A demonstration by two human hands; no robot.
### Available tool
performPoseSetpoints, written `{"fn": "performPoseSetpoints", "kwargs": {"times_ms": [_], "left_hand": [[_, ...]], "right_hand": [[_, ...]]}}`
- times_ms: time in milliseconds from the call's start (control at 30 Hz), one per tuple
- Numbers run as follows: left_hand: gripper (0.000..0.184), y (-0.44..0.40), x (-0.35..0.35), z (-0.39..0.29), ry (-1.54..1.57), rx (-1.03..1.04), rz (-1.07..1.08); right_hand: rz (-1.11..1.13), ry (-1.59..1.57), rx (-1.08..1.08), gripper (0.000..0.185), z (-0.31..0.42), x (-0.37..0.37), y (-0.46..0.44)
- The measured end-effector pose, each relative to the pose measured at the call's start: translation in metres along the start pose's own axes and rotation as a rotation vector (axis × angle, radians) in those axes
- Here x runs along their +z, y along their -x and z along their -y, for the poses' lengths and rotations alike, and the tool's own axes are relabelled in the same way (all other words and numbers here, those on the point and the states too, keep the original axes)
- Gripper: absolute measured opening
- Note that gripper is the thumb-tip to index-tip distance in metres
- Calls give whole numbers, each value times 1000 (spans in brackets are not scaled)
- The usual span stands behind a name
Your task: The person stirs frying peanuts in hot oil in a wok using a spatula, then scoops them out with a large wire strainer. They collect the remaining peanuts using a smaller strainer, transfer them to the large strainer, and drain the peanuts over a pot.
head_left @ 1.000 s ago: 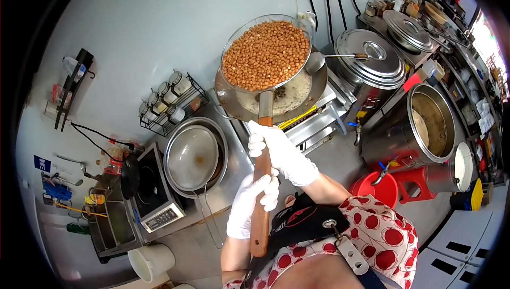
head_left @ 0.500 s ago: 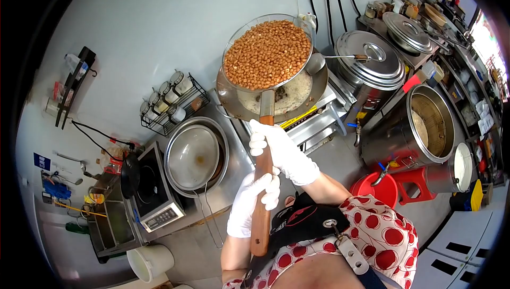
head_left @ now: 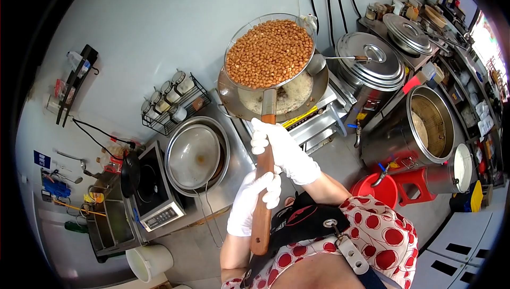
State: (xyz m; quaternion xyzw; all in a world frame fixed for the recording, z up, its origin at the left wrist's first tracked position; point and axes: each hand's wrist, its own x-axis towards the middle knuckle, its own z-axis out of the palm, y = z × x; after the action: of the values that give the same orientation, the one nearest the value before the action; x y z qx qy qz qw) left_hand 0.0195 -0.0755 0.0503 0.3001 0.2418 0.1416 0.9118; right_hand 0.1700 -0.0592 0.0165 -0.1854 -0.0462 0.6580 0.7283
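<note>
A wire-mesh skimmer [head_left: 265, 153] with a long wooden handle is held in both my gloved hands. My left hand [head_left: 254, 196] is wrapped round the lower handle, close to its end. Farther up, near the metal neck, my right hand [head_left: 280, 148] grips the same handle. Brown peanuts [head_left: 271, 52] fill the mesh bowl, which is raised over a wok [head_left: 229, 97]. Foamy oil [head_left: 289, 97] shows in the wok below the skimmer. A ladle [head_left: 316, 64] rests at the wok's right rim, its handle reaching onto a pot lid.
Left of the wok, a steel strainer [head_left: 192, 156] lies in a metal basin beside an induction cooker [head_left: 154, 188]. A rack of jars [head_left: 175, 103] stands by the wall. On the right are a lidded pot [head_left: 366, 76], an open steel vat [head_left: 398, 140] and a red bucket [head_left: 372, 190].
The skimmer full of peanuts has shifted very slightly to the right over the wok. Both hands keep their hold on the handle.
</note>
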Motion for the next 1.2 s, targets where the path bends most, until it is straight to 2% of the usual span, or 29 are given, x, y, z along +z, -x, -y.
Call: {"fn": "performPoseSetpoints", "kwargs": {"times_ms": [1200], "left_hand": [[26, 0, -6, 3, 37, -29, 51]], "right_hand": [[34, -20, -22, 25, -6, -11, 0]]}}
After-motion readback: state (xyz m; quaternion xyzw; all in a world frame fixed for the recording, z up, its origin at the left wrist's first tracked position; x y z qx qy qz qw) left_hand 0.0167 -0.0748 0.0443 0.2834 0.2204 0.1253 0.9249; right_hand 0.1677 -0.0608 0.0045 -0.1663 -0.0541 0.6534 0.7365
